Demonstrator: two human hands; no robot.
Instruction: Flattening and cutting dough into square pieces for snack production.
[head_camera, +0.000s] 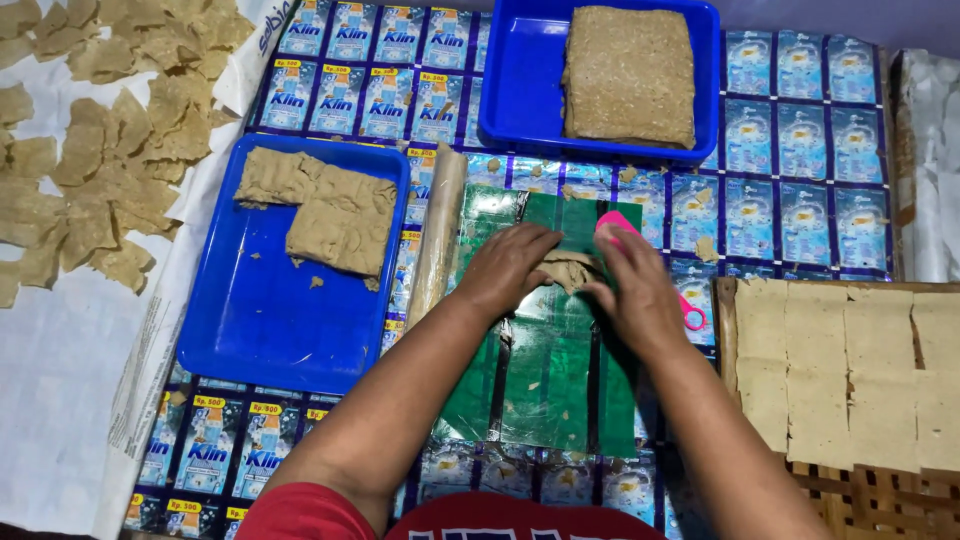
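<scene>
Dough lump (568, 268): it sits on the green plastic sheet (545, 370), right between your two hands and touching both.
Which hand is nearer: both are just as close; your left hand (507, 268) is on its left side, your right hand (632, 290) on its right.
Long way of the lump: you cannot tell, since your hands hide most of it.
Left hand: flat and spread, fingers pressing down on the lump's left edge.
Right hand: fingers bent over the lump's right edge, with a pink plastic scraper (690, 312) tucked under it.
Rolling pin (437, 235): lies just left of your left hand, along the sheet's edge.
Near blue tray (260, 340): further left, with dough slabs (325, 210).
Far blue tray (510, 90): up top, holding a thick block (628, 75).
Flat cut squares (850, 370): on your right.
</scene>
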